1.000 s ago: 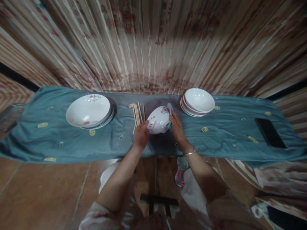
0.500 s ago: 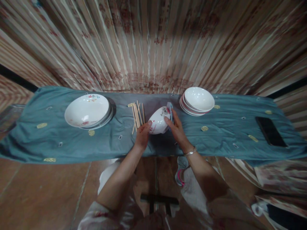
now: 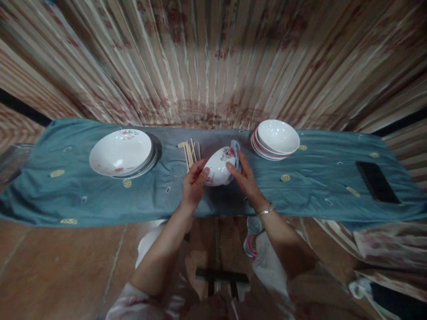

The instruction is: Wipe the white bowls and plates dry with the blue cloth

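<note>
A white bowl (image 3: 217,168) with a dark and pink flower print is held tilted on its side above the middle of the table, its outside towards me. My left hand (image 3: 194,181) grips its left edge, thumb on the outer wall. On the other side, my right hand (image 3: 246,178) is closed around the bowl and a pale blue cloth (image 3: 235,149), which shows along the right rim. How far the cloth reaches inside the bowl is hidden. Several wooden chopsticks (image 3: 189,155) lie just beyond my left hand, partly covered by it.
On the left stands a stack of large white dishes (image 3: 120,153) with floral prints. A stack of smaller white bowls (image 3: 278,137) is at the back right. A black phone (image 3: 376,181) lies near the right end of the teal tablecloth (image 3: 313,195). Pleated curtains (image 3: 213,66) hang behind.
My left hand has shifted slightly left and up along the bowl's edge, now covering the chopsticks' near ends. The bowl has turned a little; my right hand stays on it with the cloth.
</note>
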A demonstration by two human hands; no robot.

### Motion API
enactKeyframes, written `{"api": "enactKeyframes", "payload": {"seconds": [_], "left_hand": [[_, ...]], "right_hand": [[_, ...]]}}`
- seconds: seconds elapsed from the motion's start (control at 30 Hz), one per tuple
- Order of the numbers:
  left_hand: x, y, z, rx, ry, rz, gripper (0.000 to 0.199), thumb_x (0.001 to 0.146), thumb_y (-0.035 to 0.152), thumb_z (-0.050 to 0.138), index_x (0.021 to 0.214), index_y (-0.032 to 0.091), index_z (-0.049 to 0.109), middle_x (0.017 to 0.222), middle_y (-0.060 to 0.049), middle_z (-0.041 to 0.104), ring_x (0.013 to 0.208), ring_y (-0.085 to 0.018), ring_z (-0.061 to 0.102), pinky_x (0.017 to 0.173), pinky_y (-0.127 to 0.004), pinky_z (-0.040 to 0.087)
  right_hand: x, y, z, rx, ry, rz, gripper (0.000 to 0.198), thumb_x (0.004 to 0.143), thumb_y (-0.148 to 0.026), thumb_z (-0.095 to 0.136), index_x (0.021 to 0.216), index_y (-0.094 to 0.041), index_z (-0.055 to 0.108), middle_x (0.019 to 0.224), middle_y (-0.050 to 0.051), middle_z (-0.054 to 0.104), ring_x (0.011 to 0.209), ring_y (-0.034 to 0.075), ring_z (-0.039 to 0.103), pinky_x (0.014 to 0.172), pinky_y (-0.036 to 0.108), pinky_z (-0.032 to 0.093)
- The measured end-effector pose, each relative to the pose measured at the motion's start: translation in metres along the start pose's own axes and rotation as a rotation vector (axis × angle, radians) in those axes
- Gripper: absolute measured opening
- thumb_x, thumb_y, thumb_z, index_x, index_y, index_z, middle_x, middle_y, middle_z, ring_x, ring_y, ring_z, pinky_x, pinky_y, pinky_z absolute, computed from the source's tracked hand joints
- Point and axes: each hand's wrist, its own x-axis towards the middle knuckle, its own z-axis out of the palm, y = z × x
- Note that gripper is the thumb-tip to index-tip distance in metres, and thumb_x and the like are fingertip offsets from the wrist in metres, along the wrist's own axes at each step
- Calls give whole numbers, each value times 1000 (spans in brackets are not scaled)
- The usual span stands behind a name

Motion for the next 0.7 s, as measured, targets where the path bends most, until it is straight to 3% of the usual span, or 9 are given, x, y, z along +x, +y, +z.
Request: {"api": "enactKeyframes", "payload": {"seconds": [0.27,0.53,0.7], "left_hand": [[-6,7,-5,33,-42,-46,32,67,37,82,92,19,79,85,-4,76,89,-21,66,75,-27,49],[-7,9,1,-47,1,-113,21,64,35,79,78,19,74,68,1,66,63,-12,55,61,-24,43],[-7,6,6,-58,-5,-151,36,63,50,84,71,18,70,61,2,61,57,-10,52,56,-22,42]], "right_hand": [[-3,-5,4,-101,-40,-125,74,91,-65,59,151,-25,45,154,11,49,143,27,45,124,48,31],[-7,-9,3,-245,-53,-236,70,95,-61,54,154,-25,40,155,11,48,145,28,43,125,49,29],[-11,-12,-1,-345,-69,-308,69,98,-55,51,158,-26,34,163,9,40,155,28,28,129,53,18]]}}
